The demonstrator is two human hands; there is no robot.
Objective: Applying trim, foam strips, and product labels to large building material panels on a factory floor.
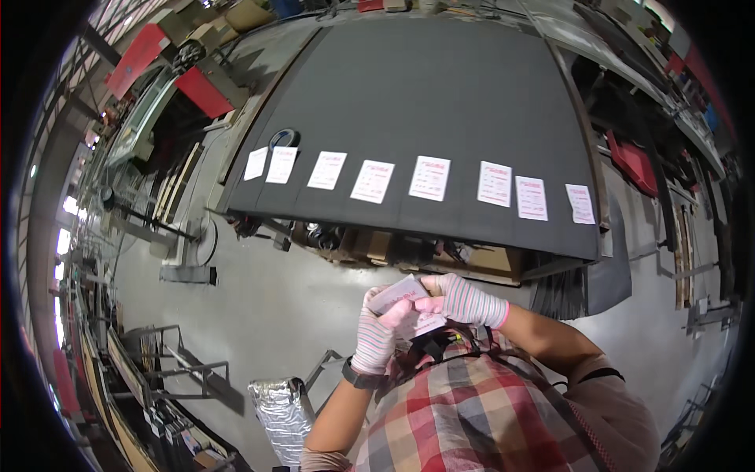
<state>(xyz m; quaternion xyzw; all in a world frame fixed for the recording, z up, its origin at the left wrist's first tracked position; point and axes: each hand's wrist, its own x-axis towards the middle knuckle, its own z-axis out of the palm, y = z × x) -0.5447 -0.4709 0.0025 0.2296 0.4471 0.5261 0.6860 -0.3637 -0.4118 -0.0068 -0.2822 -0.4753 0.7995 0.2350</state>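
In front of my chest I hold a white printed card (407,296) with pinkish-red print, possibly one of a small stack. My left hand (377,334), in a striped knit glove with pink fingertips, grips its left side, thumb on top. My right hand (465,301), gloved the same way, pinches its right side; the fingers behind are hidden. Beyond my hands, a row of similar cards lies spaced along the near part of a dark table, among them a middle card (429,178) and a right-end card (580,204).
The wide dark table (425,86) has its near edge just past my hands. A roll of tape (284,138) sits by the left cards. Cardboard fills the shelf below. Left stand a metal post on a base (188,274) and a foil-wrapped object (281,417); right, a red bin (631,164).
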